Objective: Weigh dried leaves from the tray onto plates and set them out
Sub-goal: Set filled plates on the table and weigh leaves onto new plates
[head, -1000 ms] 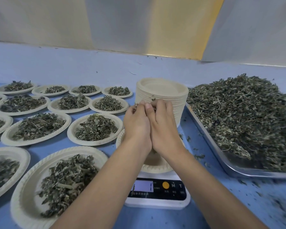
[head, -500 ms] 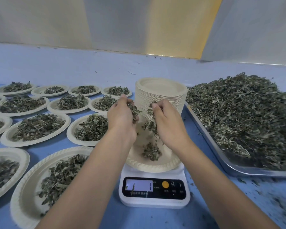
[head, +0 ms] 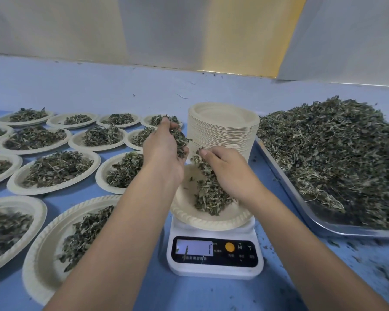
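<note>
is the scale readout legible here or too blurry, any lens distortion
Head view: on the white digital scale, the display is pale, only a "1" legible; wide-angle bend curves the silver metal tray rim; leaf crumbs lower right are smeared.

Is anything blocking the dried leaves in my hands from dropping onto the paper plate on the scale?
Nothing visible. The left hand and right hand hold dried green leaves right above the beige paper plate on the white scale.
</note>
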The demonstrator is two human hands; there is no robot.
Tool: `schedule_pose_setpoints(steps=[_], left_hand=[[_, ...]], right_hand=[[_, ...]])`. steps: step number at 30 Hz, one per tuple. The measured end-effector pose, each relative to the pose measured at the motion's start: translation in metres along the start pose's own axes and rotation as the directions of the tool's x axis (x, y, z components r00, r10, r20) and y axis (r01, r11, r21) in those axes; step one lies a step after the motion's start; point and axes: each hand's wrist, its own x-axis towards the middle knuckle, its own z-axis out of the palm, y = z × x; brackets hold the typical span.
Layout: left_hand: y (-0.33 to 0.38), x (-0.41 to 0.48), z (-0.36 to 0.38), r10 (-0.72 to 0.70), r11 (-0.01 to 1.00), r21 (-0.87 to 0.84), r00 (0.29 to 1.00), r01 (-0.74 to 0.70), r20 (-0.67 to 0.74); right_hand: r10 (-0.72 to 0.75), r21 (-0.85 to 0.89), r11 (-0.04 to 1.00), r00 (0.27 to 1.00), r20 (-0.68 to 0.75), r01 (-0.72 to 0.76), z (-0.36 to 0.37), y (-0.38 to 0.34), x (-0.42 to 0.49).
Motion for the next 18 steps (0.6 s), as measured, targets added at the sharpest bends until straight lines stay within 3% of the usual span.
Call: schedule_pose_setpoints(steps=[4, 9, 14, 18], left_hand=[[-0.0003, 0.0024, -0.0006, 0.002, 1.0, 0.003, 1.0, -0.002, 0.004], [-0.0002, 0.0043, -0.0011, 0.001, 1.0, 0.01, 1.0, -0.001, 0.011], [-0.0002, 0.0061, -0.0021, -0.012, 1.0, 0.013, 1.0, 0.012, 0.011], [0.0009, 0.0065, -0.0022, -0.01, 1.0, 0.0, 1.0, 0.01, 0.003]], right_hand=[[0.035, 0.085, 0.996, 0.999, 0.011, -0.036, -0.0039, -0.0001, -0.0009], [0.051, 0.062, 0.997, 0.997, 0.051, -0.054, -0.0039, 0.0014, -0.0028], [0.004, 0.276, 0.96, 0.989, -0.147, 0.037, -0.005, -0.0004, 0.0], [0.003, 0.449, 0.889, 0.978, -0.21, 0.094, -0.0081, -0.0053, 0.0004]])
